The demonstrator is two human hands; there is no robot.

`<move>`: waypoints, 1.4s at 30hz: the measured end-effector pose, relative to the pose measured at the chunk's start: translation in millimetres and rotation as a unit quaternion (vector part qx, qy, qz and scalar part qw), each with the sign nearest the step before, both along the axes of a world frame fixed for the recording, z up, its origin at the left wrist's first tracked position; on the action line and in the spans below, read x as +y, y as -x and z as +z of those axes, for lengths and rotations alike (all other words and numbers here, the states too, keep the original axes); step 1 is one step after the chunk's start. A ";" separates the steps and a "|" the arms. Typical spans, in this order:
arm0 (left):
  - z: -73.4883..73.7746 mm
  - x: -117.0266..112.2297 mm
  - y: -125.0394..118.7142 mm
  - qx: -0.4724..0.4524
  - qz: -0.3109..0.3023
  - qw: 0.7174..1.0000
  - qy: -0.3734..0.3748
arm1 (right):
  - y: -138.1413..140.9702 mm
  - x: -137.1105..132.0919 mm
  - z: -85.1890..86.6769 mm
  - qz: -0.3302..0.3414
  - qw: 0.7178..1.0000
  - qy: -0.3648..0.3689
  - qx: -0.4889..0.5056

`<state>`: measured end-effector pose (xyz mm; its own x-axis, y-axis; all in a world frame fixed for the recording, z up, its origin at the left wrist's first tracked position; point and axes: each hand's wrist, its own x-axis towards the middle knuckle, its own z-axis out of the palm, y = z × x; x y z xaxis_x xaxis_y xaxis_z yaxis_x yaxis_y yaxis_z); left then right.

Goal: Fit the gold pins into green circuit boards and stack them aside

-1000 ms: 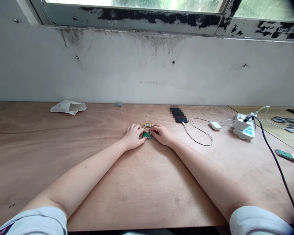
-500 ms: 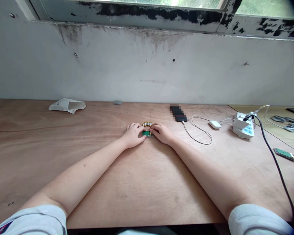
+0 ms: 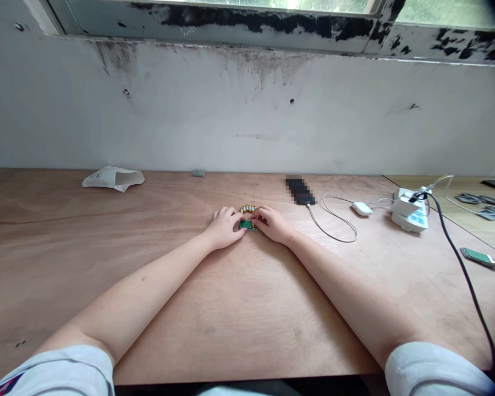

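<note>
At the middle of the bench (image 3: 247, 308), the left hand (image 3: 225, 228) and right hand (image 3: 272, 224) pinch a small green circuit board (image 3: 246, 225) just below a row of small gold-tipped parts (image 3: 248, 208), work calling for steady fingertips.

The left hand (image 3: 225, 229) and right hand (image 3: 273, 224) partly hide the small green board (image 3: 246, 225), the row of beads (image 3: 248, 209) is too small to tell, the black oblong (image 3: 300, 190) is pixelated, and the window (image 3: 445, 14) is cut off above.

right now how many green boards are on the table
2: one green board between the left hand and right hand, another green board at the right of the table. More could hide under the hands.
</note>
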<state>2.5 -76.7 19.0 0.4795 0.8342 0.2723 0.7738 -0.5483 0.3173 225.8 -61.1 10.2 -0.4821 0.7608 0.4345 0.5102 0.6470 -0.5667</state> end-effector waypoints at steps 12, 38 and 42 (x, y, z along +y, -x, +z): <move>3.0 -3.0 -0.9 0.011 0.012 1.000 0.008 | -7.7 4.4 3.3 0.065 0.997 0.042 0.011; 2.2 -0.8 0.7 -0.008 -0.009 1.000 0.014 | -1.7 4.2 -5.7 -0.095 0.991 -0.052 -0.084; 3.0 -1.7 0.2 -0.009 -0.007 1.000 0.017 | -1.8 3.7 -4.5 -0.077 0.992 -0.057 -0.078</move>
